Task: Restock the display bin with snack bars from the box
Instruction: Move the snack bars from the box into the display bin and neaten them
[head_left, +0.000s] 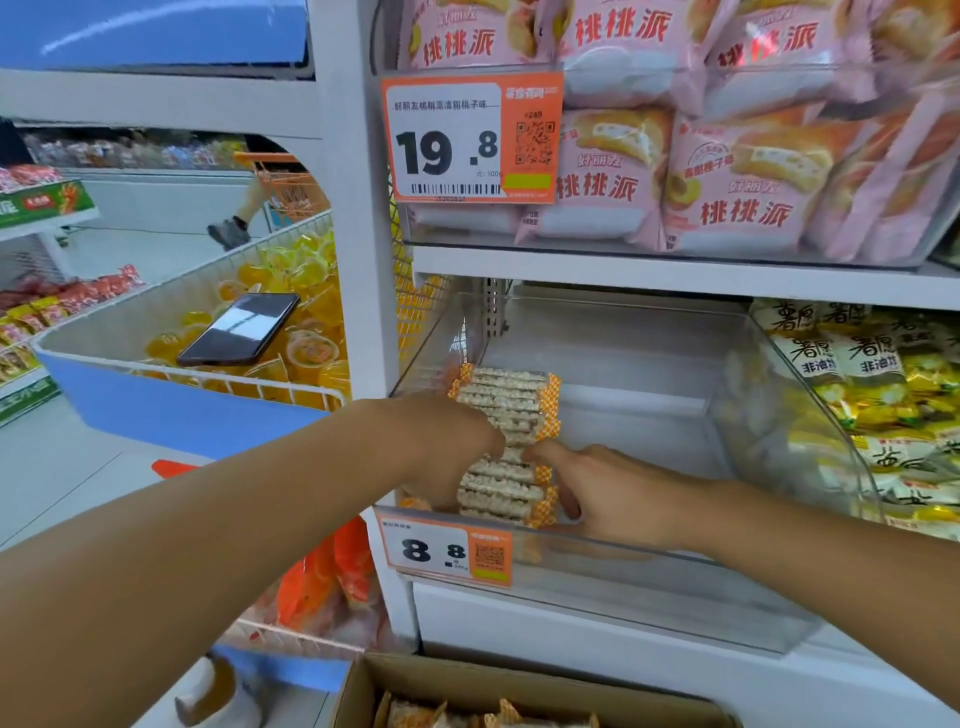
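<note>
A row of snack bars (506, 395) in clear wrappers with orange-checked ends stands along the left side of the clear display bin (649, 587) on the lower shelf. Both my hands are inside the bin. My left hand (447, 447) curls over the left side of the row, with its thumb on top. From the right, my right hand (608, 493) has its thumb on the bars and its fingers curled at their orange ends. The rest of the bin floor is bare. Below the shelf, an open cardboard box (363, 691) holds more snack bars (467, 717).
A phone (239, 330) lies on jelly cups in the wire basket to the left. Pink pie packs (727, 182) fill the bin above, and yellow snack bags (883, 405) fill the bin to the right. A price tag (447, 553) hangs on the bin front. A person's leg (244, 218) shows in the aisle.
</note>
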